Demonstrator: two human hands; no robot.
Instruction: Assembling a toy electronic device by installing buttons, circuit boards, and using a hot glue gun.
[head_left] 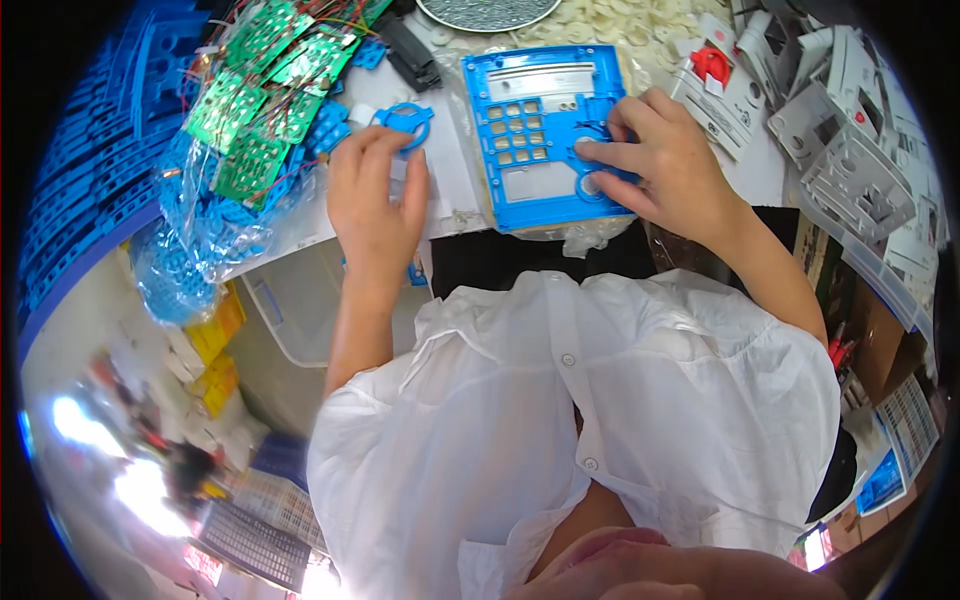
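A blue plastic panel (pixel 535 205) with a grid of square holes and a long slot lies in front of me. My right hand (pixel 665 165) rests on its right side, fingers apart. One fingertip is at a small white round piece (pixel 583 147) on the panel, and the thumb is near a round ring in its lower right corner. My left hand (pixel 375 190) is to the left of the panel, fingers loosely bent and thumb apart. Its fingertips are at the edge of a blue ring-shaped part (pixel 408 121) on the table.
Green circuit boards (pixel 255 165) with wires pile up at the left on clear plastic bags. Blue panels (pixel 110 150) are stacked farther left. Many small cream parts (pixel 600 22) lie behind the panel, beside a round tray (pixel 488 14). White housings (pixel 860 185) crowd the right; one carries a red knob (pixel 711 66).
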